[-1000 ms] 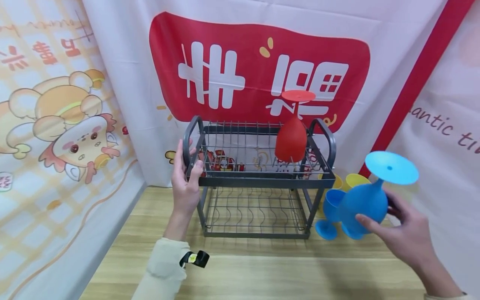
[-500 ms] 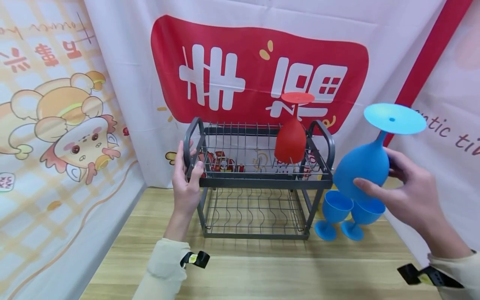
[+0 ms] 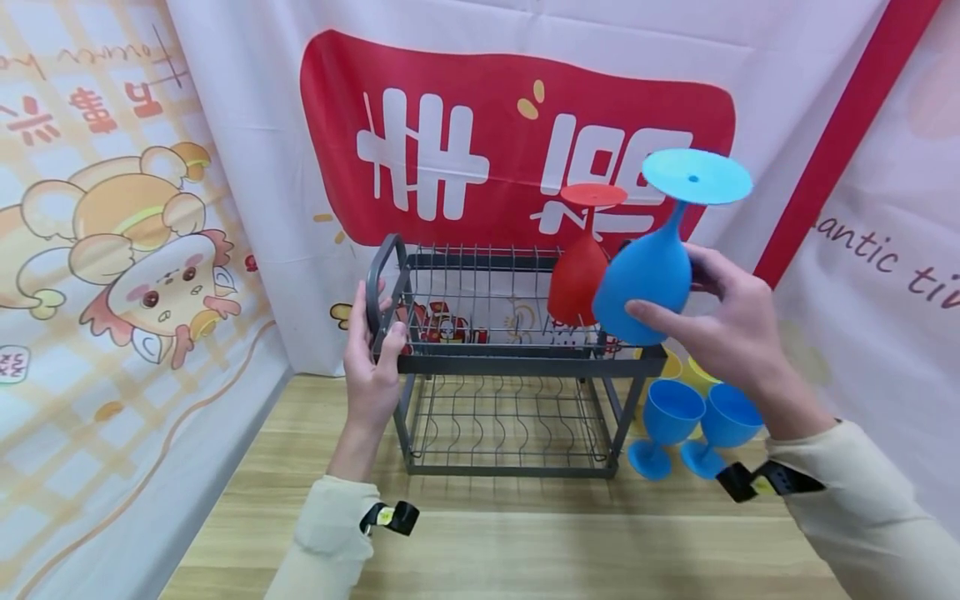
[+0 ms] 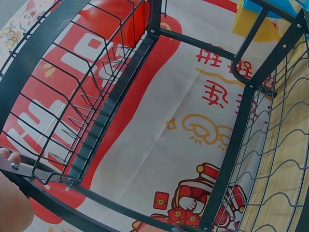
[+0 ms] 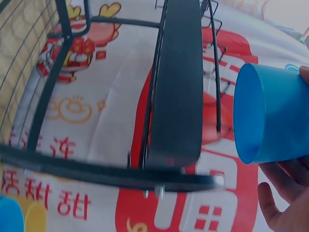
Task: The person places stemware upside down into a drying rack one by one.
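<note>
My right hand [image 3: 731, 321] grips a blue goblet [image 3: 648, 283] by its bowl, upside down with the foot on top. In the head view this goblet overlaps the right end of the two-tier dish rack [image 3: 525, 365]; the right wrist view shows its open rim [image 5: 248, 113] apart from the rack's bar. A red goblet [image 3: 577, 279] stands upside down on the upper tier, partly covered by the blue one. My left hand [image 3: 372, 367] holds the rack's left end, thumb in front and fingers at the side handle.
Two blue goblets [image 3: 673, 412] stand upright on the wooden table [image 3: 510, 533] right of the rack. Yellow goblets [image 3: 697, 375] show partly behind them. The lower wire tier [image 3: 517, 421] bears no goblets. Printed cloth [image 3: 420, 67] hangs behind the rack.
My right hand has lifted the blue goblet from above the other blue ones and carried it left to the rack's upper right end. My left hand has stayed in place.
</note>
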Action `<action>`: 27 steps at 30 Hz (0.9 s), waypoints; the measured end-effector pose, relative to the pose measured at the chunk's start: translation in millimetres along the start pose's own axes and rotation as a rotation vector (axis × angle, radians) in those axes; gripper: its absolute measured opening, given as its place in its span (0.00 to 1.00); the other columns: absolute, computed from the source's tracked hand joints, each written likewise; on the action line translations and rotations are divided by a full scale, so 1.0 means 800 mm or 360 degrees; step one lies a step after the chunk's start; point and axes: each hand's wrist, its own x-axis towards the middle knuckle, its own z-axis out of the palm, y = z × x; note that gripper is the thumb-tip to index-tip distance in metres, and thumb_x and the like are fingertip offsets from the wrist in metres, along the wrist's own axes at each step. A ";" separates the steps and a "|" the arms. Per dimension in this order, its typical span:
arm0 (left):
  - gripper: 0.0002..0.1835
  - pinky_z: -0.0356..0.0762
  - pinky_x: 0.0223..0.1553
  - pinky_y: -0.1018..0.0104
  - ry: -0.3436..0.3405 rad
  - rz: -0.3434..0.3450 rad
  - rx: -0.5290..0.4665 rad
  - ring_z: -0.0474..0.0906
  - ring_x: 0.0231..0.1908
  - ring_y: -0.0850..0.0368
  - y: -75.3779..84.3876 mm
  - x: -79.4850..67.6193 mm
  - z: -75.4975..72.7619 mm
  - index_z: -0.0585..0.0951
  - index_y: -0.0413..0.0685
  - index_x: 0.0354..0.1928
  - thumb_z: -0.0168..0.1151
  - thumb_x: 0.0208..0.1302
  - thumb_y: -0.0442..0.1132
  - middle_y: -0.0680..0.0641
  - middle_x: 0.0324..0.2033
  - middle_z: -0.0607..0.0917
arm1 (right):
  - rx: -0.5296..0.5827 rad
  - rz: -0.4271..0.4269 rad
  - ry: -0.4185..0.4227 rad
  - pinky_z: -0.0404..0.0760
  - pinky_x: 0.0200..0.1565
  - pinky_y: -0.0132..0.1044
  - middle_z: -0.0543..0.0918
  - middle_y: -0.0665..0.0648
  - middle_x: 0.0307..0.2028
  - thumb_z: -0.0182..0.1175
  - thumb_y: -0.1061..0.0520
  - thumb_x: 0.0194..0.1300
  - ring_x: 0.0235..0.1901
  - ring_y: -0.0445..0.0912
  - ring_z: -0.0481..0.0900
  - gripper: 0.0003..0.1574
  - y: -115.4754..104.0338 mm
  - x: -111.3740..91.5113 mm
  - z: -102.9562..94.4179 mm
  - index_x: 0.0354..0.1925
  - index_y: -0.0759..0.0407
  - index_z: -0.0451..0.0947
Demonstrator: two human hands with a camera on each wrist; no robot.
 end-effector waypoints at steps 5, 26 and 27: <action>0.38 0.72 0.74 0.38 0.0008 -0.0002 0.0002 0.66 0.78 0.54 0.000 0.000 0.000 0.54 0.63 0.85 0.54 0.79 0.39 0.68 0.77 0.70 | 0.0122 0.0004 -0.0055 0.85 0.59 0.67 0.80 0.59 0.69 0.77 0.37 0.61 0.63 0.61 0.81 0.54 -0.019 0.015 0.030 0.78 0.49 0.67; 0.37 0.79 0.67 0.64 0.0016 -0.0005 0.0001 0.65 0.79 0.49 -0.002 0.001 0.003 0.56 0.67 0.85 0.53 0.79 0.39 0.67 0.77 0.70 | 0.0309 0.0083 -0.0277 0.85 0.62 0.60 0.77 0.55 0.71 0.75 0.36 0.63 0.67 0.58 0.79 0.53 -0.085 0.077 0.145 0.77 0.49 0.65; 0.37 0.79 0.66 0.68 0.0020 -0.0002 0.0001 0.65 0.79 0.49 -0.002 0.001 0.003 0.56 0.66 0.85 0.52 0.79 0.38 0.66 0.77 0.70 | 0.0300 0.0089 -0.0291 0.85 0.62 0.60 0.77 0.55 0.71 0.75 0.36 0.63 0.67 0.58 0.79 0.53 -0.086 0.078 0.149 0.77 0.49 0.65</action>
